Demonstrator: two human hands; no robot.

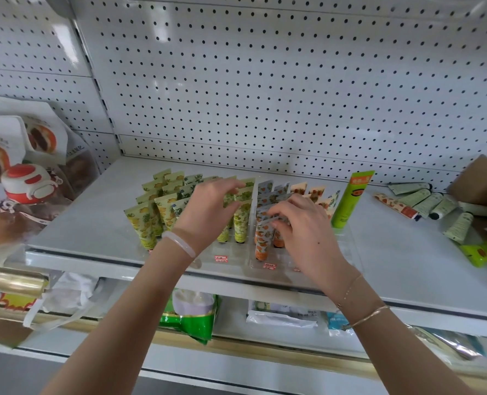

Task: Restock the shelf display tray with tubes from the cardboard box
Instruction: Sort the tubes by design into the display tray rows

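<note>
A clear display tray (pixel 342 246) stands at the shelf's front edge, with rows of small printed tubes upright in it. My left hand (pixel 208 212) reaches over the green-patterned tubes (pixel 243 220) and pinches the top of one in a middle row. My right hand (pixel 302 226) sits over the orange-patterned tubes (pixel 262 240), its curled fingers holding the flat top of one. A tall bright green tube (pixel 350 198) stands at the tray's right end. A corner of the cardboard box (pixel 481 181) shows at the far right.
Several loose tubes (pixel 424 201) lie on the white shelf (pixel 94 223) near the box, with another bright green tube (pixel 484 252) in front of them. Bagged pastries (pixel 14 166) crowd the left side. A pegboard wall (pixel 265 81) rises behind. Packets fill the lower shelf (pixel 191 315).
</note>
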